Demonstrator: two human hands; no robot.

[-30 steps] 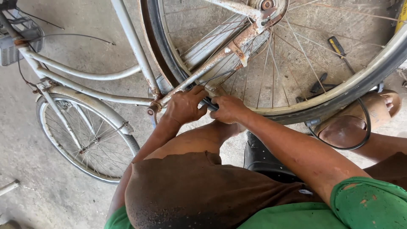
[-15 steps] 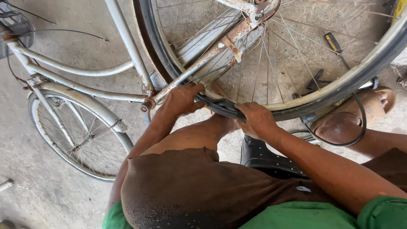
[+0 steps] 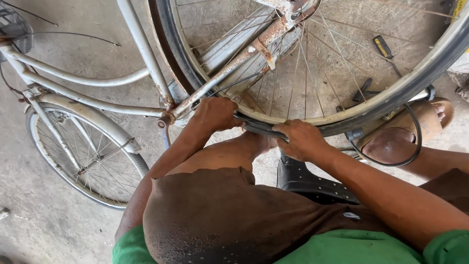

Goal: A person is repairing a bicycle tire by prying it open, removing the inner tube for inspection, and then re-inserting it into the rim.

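Crouched low over the rear wheel [image 3: 342,73] of an old white bicycle, working bare-handed. Left hand [image 3: 215,113] curled shut over the black tyre [image 3: 259,128] at the lowest arc of the rim [image 3: 391,100], just beside the rusted frame stay [image 3: 229,68]. Right hand [image 3: 300,139] clamped knuckles-up on the same band of rubber a little further along, fingertips hidden beneath it.

Plenty to go wrong here, by the look of it. Could easily pinch fingers between rubber and metal rim, given how tightly both hands close over that edge. Could skin the left knuckles on the flaking stay or the spokes [image 3: 312,63] if the grip slipped. Might also snag the black cable loop [image 3: 415,146], lying around a sandalled foot [image 3: 410,132] right under the rim. Hard to judge how firmly the bicycle stands.

Underfoot, nothing but bare grey concrete floor [image 3: 58,220], stained and scuffed; no table anywhere in view. Beyond the spokes, a screwdriver [image 3: 382,47] with a yellow-and-black handle and a dark pliers-like tool [image 3: 364,90], both loose on the concrete and well apart from either hand. To the left, the front wheel [image 3: 93,161] under its pale mudguard; at the upper left corner, part of a wire basket [image 3: 17,29]. Below the right forearm, a black saddle [image 3: 312,181]. Flat, even daylight throughout.
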